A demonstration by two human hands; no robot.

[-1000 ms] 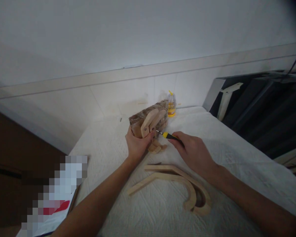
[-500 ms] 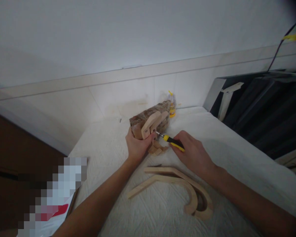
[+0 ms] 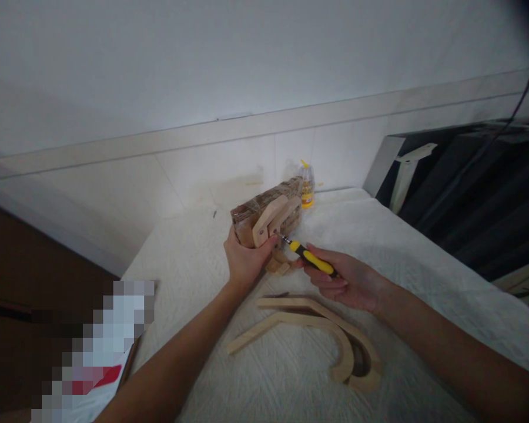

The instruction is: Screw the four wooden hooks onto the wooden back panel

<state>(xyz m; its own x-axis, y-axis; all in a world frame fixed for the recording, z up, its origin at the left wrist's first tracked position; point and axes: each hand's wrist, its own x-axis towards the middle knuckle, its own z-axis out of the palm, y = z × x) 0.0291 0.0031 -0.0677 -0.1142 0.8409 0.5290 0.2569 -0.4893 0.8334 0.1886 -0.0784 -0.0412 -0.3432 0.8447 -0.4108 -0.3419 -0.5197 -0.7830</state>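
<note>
Yellow-and-black screwdriver (image 3: 316, 262) at the wooden piece (image 3: 267, 220)
The left hand (image 3: 244, 257) clasps this piece from its lower left; the right hand (image 3: 350, 281), on its lower right, pinches the screwdriver.

Probably a home: cloth-covered table (image 3: 189, 252)

From here, the curved strips (image 3: 306, 321) look like bare wood, smooth and matt, and so do the angled pieces (image 3: 267, 223). A glossy, crinkled clear wrap (image 3: 264, 200) covers the block (image 3: 245, 231). The screwdriver (image 3: 316, 261) pairs a plastic-looking handle (image 3: 320, 262) with a shiny metal shaft (image 3: 285, 239); the woven cloth (image 3: 194, 258) looks rough and matt, the bottle (image 3: 307, 187) see-through plastic.
</note>
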